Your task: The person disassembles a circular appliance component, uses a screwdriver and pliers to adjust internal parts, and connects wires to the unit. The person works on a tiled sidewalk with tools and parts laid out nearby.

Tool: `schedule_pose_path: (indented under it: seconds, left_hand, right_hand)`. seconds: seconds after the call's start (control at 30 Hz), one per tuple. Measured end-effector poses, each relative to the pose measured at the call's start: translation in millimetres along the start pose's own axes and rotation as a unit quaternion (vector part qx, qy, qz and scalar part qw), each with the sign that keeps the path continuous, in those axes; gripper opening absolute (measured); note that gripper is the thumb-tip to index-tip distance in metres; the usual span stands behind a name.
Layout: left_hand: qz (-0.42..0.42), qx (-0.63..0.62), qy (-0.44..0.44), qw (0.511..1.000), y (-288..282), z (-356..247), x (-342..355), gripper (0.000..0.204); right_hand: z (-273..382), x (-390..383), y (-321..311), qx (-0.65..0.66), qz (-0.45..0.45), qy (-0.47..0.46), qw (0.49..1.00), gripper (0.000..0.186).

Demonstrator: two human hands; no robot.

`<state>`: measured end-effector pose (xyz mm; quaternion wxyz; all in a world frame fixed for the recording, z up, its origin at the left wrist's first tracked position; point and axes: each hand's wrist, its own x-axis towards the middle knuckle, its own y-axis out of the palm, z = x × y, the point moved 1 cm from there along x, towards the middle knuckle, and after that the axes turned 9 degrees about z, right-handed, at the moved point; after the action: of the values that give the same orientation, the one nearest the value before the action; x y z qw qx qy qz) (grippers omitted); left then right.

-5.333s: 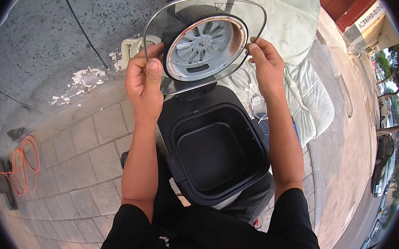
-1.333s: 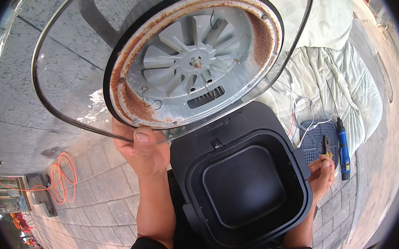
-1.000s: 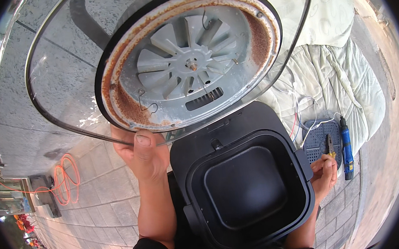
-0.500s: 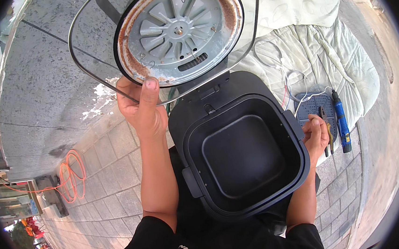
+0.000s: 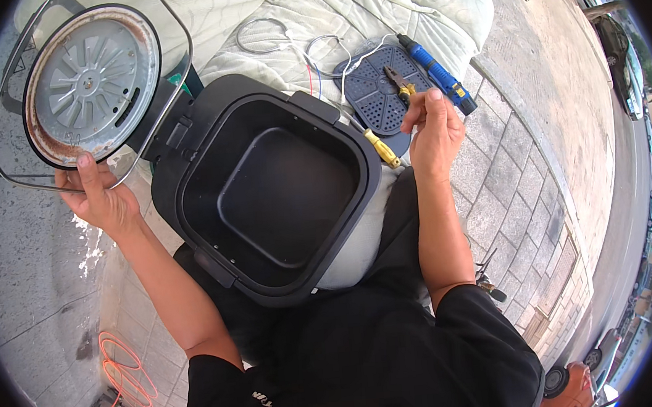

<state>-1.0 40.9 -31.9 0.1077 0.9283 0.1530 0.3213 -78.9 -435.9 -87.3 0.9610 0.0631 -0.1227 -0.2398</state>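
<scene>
The black air-fryer body [image 5: 271,192] sits in the person's lap, its square basket cavity empty and open upward. Its hinged lid [image 5: 91,84] stands raised to the left, a clear-rimmed panel around a grey metal fan plate whose edge is ringed with rust. The left hand [image 5: 100,202] grips the lid's lower rim, thumb over the edge; if that grip slips, the lid would likely drop onto the body. The right hand [image 5: 431,126] is raised over a dark perforated grille [image 5: 383,96], fingers pinched together; whether they grasp anything I cannot tell, though something small could fall. A blue screwdriver [image 5: 434,69] and a yellow-handled one [image 5: 381,148] lie nearby.
</scene>
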Motion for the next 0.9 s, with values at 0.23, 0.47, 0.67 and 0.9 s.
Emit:
schedule_pose_path:
  seconds: [0.23, 0.47, 0.67, 0.9]
  left_hand:
    - [0.024, 0.041, 0.005, 0.999, -8, 6, -5, 0.067]
    - [-0.039, 0.087, -0.02, 0.995, -15, -10, -26, 0.068]
    - [-0.051, 0.177, -0.08, 0.98, -40, -45, -73, 0.059]
    - [-0.012, 0.357, -0.219, 0.908, -52, -92, -148, 0.047]
  right_hand:
    - [11, -43, -110, -0.125, -0.093, 0.12, 0.98, 0.037]
    - [-9, -53, -142, -0.183, -0.065, 0.232, 0.953, 0.033]
    - [-9, -19, -136, -0.222, 0.017, 0.237, 0.946, 0.037]
    - [-34, 50, -81, -0.386, 0.219, 0.149, 0.884, 0.039]
